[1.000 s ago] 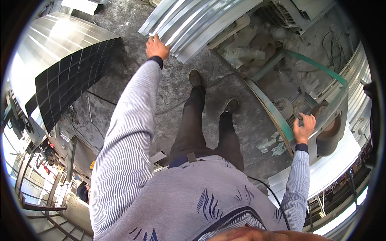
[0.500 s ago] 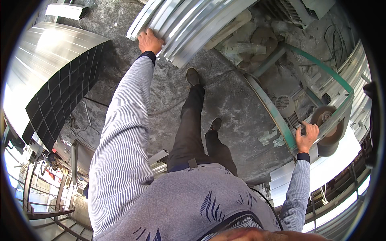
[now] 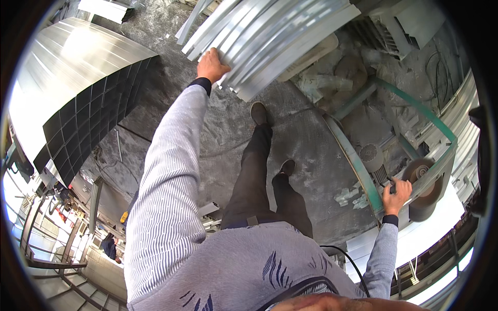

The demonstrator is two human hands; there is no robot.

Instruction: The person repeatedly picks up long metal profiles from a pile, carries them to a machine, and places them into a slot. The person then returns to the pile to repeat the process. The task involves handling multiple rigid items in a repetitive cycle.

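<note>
My left hand (image 3: 211, 66) is at the near end of a stack of long silvery metal profiles (image 3: 280, 46), with its fingers curled round the edge of one; the fingertips are partly hidden. On the right, my right hand (image 3: 397, 197) is closed at the corner of a green metal frame (image 3: 361, 179). A small dark part shows at its fingers, and what it grips cannot be made out. Beside that hand are a grey motor (image 3: 371, 156) and a round brown wheel (image 3: 423, 186) fixed in the frame.
Stacked square tubes (image 3: 98, 98) with dark open ends stand at the left. Grey dusty floor (image 3: 316, 192) lies under my feet. A cable (image 3: 345, 254) hangs by my right side. White sheet-like panels (image 3: 441, 202) are beyond the wheel. Another person (image 3: 110, 246) is far off at lower left.
The whole view has shifted, so the floor, profiles and frame sit lower and further right. Both hands stay at the same places on the profiles and the frame.
</note>
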